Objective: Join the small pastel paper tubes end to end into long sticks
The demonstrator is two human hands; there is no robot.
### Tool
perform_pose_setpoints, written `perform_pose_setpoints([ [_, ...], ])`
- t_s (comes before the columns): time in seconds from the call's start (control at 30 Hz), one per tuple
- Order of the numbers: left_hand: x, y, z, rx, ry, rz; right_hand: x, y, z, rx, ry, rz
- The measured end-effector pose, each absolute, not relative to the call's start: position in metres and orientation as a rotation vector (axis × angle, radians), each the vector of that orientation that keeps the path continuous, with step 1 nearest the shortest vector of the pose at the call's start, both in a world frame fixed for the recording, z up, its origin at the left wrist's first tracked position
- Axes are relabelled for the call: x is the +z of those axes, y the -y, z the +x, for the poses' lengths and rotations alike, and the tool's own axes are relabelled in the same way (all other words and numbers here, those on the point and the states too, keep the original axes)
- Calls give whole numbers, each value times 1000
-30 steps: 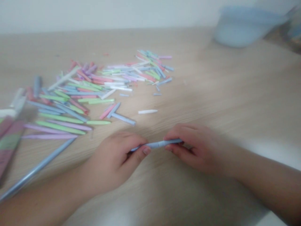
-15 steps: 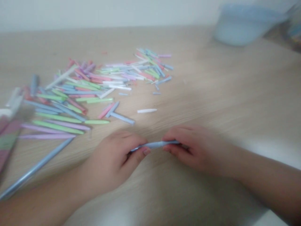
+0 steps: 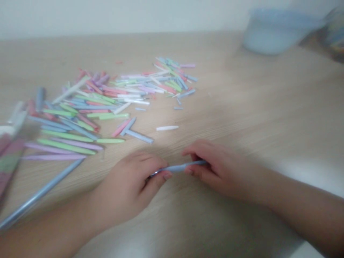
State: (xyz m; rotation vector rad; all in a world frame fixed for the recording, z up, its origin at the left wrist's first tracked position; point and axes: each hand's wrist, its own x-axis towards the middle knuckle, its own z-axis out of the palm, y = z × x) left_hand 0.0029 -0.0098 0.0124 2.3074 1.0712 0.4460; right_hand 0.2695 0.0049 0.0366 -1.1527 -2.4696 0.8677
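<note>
A slim light blue pen point(image 3: 176, 168) lies crosswise between my two hands, low over the table. My left hand point(image 3: 131, 182) pinches its left end between thumb and fingers, and a shiny tip shows beside the thumb. My right hand point(image 3: 220, 168) holds the right end, with the thumb along its near side. The right forefinger is arched a little above the pen, and the far end disappears into the palm. Just beyond my hands rests a short white tapered piece point(image 3: 167, 128). The picture is blurred, so fine details of the pen are unclear.
A loose heap of pastel pen parts point(image 3: 107, 98) spreads across the table's left and middle. A long blue tube point(image 3: 40, 194) lies beside my left forearm. Striped pink and green pieces point(image 3: 10, 161) sit at the left edge. A light blue basin point(image 3: 268, 36) stands back right.
My right forefinger has lifted off the pen and curled upward, while the thumb stays against it. My left hand keeps its pinch. The view has shifted very slightly.
</note>
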Motion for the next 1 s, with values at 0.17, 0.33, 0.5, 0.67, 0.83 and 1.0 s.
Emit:
perform_pose_setpoints([
  [0.17, 11, 9, 3, 459, -1098, 2252, 37, -7, 275, 826, 2532, -1084],
  [0.33, 10, 9, 2, 466, -1094, 2273, 41, -9, 276, 791, 2624, -967],
  [0.5, 10, 9, 2, 470, -1078, 2321, 43, -8, 271, 719, 2662, -1133],
  [0.67, 11, 9, 5, 441, -1070, 2351, 44, -5, 268, 874, 2624, -1169],
  [0.83, 10, 9, 5, 434, -1122, 2295, 40, -4, 270, 1095, 2359, -1205],
  [1.0, 11, 9, 4, 446, -1093, 2272, 42, -7, 274, 981, 2544, -1115],
])
